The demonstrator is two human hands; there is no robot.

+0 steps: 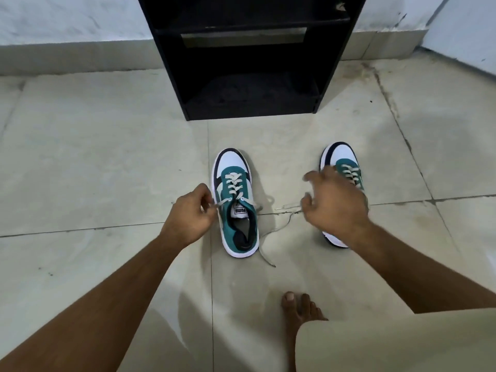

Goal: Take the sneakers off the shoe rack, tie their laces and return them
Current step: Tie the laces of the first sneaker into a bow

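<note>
Left hand (188,214) pinching a lace (220,204) of the near sneaker (236,200) on the floor (107,157); right hand (335,202) open, grasping nothing.

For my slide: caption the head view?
Left hand pinches a sneaker's lace; right hand hovers open, before the shoe rack.

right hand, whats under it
The right hand hovers open over the right sneaker, hiding its middle and most of the heel; toe and front laces show. Whether its laces are tied is hidden.
</note>
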